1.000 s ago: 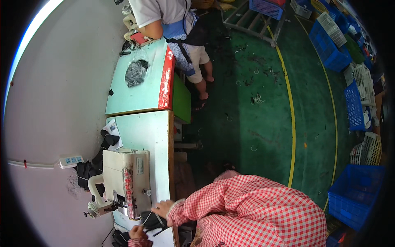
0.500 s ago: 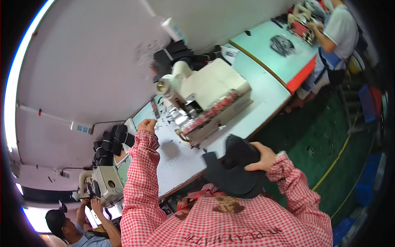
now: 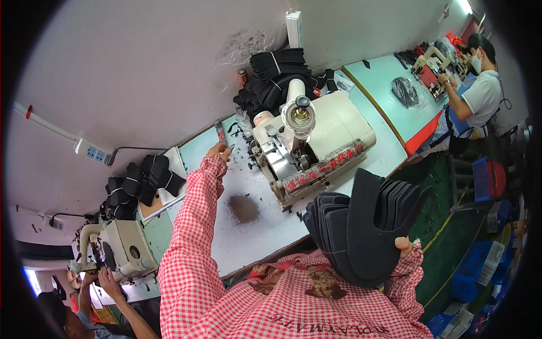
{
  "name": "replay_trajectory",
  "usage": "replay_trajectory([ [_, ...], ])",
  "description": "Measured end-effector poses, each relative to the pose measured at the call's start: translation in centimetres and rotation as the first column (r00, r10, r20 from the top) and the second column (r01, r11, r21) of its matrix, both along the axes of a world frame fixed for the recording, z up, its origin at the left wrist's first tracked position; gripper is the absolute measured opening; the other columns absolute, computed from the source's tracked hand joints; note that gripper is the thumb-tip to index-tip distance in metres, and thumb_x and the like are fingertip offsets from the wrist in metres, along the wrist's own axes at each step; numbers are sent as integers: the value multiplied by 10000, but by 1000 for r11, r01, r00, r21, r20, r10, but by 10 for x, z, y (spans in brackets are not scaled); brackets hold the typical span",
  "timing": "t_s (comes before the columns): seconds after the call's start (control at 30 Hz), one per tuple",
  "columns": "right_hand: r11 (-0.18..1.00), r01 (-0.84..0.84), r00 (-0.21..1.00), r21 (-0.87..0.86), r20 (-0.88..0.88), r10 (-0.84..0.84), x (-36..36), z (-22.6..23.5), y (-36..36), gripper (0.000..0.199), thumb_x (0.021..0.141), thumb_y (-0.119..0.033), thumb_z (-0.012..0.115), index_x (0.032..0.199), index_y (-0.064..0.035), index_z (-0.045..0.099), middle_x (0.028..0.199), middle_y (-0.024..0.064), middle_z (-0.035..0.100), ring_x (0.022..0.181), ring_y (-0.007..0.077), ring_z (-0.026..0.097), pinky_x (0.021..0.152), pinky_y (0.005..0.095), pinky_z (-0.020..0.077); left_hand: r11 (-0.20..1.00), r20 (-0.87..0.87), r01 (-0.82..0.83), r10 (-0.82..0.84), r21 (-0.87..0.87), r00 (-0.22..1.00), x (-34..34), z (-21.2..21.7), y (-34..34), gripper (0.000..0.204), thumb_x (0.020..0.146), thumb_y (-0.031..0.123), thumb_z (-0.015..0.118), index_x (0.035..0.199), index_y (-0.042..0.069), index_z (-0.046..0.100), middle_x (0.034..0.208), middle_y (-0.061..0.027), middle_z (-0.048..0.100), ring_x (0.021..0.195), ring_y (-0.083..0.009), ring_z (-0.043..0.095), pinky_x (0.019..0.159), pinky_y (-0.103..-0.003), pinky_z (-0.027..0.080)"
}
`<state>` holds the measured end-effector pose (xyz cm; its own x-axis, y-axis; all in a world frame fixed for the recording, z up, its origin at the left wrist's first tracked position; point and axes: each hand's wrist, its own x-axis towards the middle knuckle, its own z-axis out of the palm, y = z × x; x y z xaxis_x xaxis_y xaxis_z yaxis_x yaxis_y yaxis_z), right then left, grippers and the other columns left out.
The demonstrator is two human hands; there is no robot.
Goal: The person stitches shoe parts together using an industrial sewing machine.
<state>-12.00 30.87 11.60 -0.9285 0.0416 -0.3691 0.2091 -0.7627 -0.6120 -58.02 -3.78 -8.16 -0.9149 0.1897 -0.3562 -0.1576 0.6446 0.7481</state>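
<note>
Handling apparently underway: blk curved pcs [image 3: 364, 243] are clasped in R hand [image 3: 403, 246], L hand [image 3: 219, 151] is held half-curled over table [image 3: 268, 229], contents unclear; steady support prob. needed next.

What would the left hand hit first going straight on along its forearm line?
Probably the small red-and-grey stick-like item lying just ahead of the left hand on the tabletop. Depth is unclear in this single view; the hand might pass above it.
</note>
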Motion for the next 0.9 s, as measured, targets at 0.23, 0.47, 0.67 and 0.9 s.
replay_trajectory([
  [0.23, 969, 56, 977, 239, 189, -103, -31, -24, -48, 575, 699, -136, 667, 1187, 89, 460, 1037, 205, 610, 918, 318, 628, 809, 391, 532, 990, -89, 92, -82, 109, 993, 127, 111, 24, 432, 825, 200, 617, 1207, 41, 493, 909, -166, 652, 536, -190, 626, 543, -300, 495],
  [0.47, 10, -458, 867, 889, 444, 227, -45, -185, -44, 796, 639, -427, 739, 1198, 73, 472, 1050, 224, 606, 948, 329, 614, 808, 365, 514, 704, -283, 592, -705, -393, 650, 341, 152, 124, 493, 697, 330, 693, 1070, 45, 544, 1019, -119, 544, 938, -265, 545, 744, -365, 489],
  [0.67, 729, -373, 914, 573, 361, 184, -73, -160, -55, 848, 633, -487, 769, 1206, 67, 479, 1117, 207, 581, 1022, 279, 577, 899, 341, 449, 782, -268, 476, -598, -402, 755, 356, 108, 134, 433, 721, 243, 608, 1042, -47, 581, 1095, -204, 576, 965, -338, 547, 848, -388, 459],
  [0.9, 467, -479, 867, 743, 484, 118, -57, -183, -44, 1015, 606, -629, 705, 1249, 105, 425, 1167, 261, 542, 1114, 329, 523, 952, 374, 407, 857, -85, 512, -515, -55, 853, 327, 88, 114, 362, 748, 246, 613, 996, -15, 647, 1151, -184, 589, 1050, -331, 571, 897, -351, 449],
])
